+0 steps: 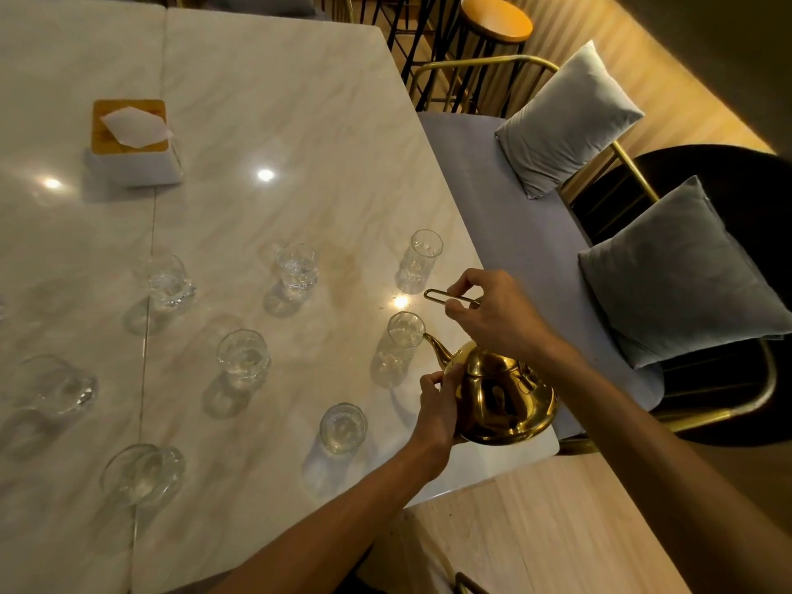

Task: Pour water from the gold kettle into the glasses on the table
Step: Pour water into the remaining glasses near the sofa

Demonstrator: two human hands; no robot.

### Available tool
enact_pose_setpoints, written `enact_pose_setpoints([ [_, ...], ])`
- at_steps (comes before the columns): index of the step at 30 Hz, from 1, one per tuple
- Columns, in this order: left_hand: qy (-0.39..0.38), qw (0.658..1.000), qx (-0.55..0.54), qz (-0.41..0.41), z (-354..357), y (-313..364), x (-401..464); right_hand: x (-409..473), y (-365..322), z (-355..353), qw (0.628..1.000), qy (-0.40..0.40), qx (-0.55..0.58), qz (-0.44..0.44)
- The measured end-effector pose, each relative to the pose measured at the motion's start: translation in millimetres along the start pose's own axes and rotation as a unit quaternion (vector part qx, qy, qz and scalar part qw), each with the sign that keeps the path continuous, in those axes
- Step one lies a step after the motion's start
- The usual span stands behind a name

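Observation:
A shiny gold kettle (501, 400) is held over the near right corner of the marble table (278, 122), tilted so that its curved spout tip touches the rim of a tall clear glass (400, 340). My right hand (497, 312) grips the kettle's thin wire handle from above. My left hand (439, 405) presses against the kettle's left side below the spout. Several more clear glasses stand around, among them one beyond the handle (422, 259), one near the front edge (343, 428), one in the middle (243, 358) and one further back (296, 267).
A tissue box (130, 141) with a wooden top stands at the back left. A grey bench seat (527, 233) with two grey cushions (565, 117) runs along the table's right side. Round wooden stools (495, 17) stand beyond it. More glasses (143, 473) sit at the left.

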State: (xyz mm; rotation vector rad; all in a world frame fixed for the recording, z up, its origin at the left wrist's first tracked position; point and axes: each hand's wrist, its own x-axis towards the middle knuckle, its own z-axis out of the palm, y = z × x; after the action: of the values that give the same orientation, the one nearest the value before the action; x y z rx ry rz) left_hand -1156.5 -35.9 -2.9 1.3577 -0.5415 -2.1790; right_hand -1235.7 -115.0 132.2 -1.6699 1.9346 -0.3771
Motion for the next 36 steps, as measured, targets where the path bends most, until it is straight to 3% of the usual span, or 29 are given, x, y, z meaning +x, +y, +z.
enact_pose_setpoints([
  [26, 0.011, 1.000, 0.005, -0.001, -7, -6, 9, 0, 10, 13, 1.000, 0.012, 0.015, 0.004],
  [36, 0.031, 0.995, 0.090, 0.032, -20, -17, 18, -26, 39, 30, 0.995, 0.067, 0.075, 0.007],
])
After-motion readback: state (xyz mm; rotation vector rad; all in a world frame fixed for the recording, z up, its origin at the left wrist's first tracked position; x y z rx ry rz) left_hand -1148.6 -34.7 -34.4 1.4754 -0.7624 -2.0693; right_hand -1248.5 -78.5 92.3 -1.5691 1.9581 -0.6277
